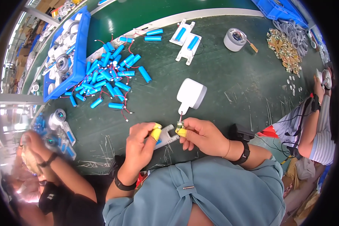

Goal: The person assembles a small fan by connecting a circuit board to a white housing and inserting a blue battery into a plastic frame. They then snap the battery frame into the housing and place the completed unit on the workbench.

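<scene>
Left hand (141, 143): finger and thumb tips were close together; couldn't tell if pinching anything. White bracket (165, 142) lay beside it. Right hand (207, 138) pinched a small board (180, 124), wired to the white case (190, 92) beyond. Farther left, blue batteries (106, 75) lay heaped on the desk (154, 100).

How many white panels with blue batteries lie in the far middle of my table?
2: the left panel and the right panel, which sits slightly nearer you. None seems hidden there.

No text can be read; green lit marks on the round display (59, 114), left of the left hand (140, 144), are too small to make out.
</scene>
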Tool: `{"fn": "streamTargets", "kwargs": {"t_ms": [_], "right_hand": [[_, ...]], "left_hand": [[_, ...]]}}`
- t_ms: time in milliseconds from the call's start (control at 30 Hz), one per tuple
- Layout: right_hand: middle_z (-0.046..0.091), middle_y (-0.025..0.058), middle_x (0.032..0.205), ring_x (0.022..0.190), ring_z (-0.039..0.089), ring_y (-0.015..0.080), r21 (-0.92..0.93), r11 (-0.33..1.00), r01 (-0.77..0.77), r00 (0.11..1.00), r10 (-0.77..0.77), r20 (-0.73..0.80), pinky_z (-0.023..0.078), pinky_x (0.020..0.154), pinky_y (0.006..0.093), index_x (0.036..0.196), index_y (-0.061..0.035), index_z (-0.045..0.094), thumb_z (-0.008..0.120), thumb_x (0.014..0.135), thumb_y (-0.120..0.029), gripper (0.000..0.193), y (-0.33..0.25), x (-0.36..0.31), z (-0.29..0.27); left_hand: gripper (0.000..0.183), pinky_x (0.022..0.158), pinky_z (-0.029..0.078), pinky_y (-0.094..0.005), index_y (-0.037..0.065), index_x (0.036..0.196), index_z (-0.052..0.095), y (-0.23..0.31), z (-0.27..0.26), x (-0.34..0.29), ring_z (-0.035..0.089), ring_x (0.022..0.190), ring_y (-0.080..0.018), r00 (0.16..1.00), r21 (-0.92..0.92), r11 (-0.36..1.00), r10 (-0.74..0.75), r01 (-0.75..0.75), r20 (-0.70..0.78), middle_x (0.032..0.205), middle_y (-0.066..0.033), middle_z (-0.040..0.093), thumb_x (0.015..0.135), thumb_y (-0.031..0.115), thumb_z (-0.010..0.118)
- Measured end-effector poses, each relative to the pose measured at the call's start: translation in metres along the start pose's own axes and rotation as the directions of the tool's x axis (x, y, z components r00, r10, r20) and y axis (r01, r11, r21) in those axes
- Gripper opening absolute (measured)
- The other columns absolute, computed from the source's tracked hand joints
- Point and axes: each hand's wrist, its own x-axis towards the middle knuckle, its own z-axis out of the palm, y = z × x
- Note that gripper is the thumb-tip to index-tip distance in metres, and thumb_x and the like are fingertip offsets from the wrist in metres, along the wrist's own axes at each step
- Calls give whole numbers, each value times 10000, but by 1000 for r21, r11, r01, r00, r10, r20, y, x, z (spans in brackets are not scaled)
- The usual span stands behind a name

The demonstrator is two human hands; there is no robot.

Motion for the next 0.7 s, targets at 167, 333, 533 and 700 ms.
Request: {"fn": "streamTargets", "kwargs": {"t_ms": [167, 333, 533, 700], "right_hand": [[622, 39, 885, 747, 623, 90, -72, 996, 55, 998, -56, -21, 526, 655, 232, 1080, -2, 526, 434, 1007, -107, 158, 3, -1, 2], [622, 34, 879, 742, 622, 83, -139, 987, 77, 996, -82, -35, 528, 639, 233, 1087, -2, 534, 435, 1002, -85, 155, 3, -2, 4], [633, 44, 799, 639, 624, 91, -340, 926, 163, 978, -197, -66, 515, 574, 236, 1039, -4, 549, 459, 962, -24, 120, 3, -2, 6], [631, 66, 761, 604, 624, 108, -457, 859, 230, 955, -290, -65, 509, 559, 262, 983, 2, 543, 470, 939, -7, 85, 5, -2, 7]], "left_hand": [[199, 853, 368, -381, 30, 1018, 601, 13, 6, 12, 577, 808, -265, 965, 24, 984, 168, -176, 200, 881, -84, 623, 821, 21, 571], [191, 833, 372, -384, 37, 988, 595, 16, 9, 18, 556, 759, -266, 947, 23, 972, 224, -235, 231, 811, -81, 579, 800, 10, 579], [181, 852, 373, -384, 42, 968, 594, 16, 5, 26, 562, 758, -265, 923, 21, 965, 244, -262, 297, 803, -75, 587, 792, 7, 579], [186, 840, 388, -389, 50, 956, 595, 17, 2, 32, 571, 756, -272, 900, -16, 968, 239, -250, 365, 796, -72, 598, 778, -2, 579]]}}
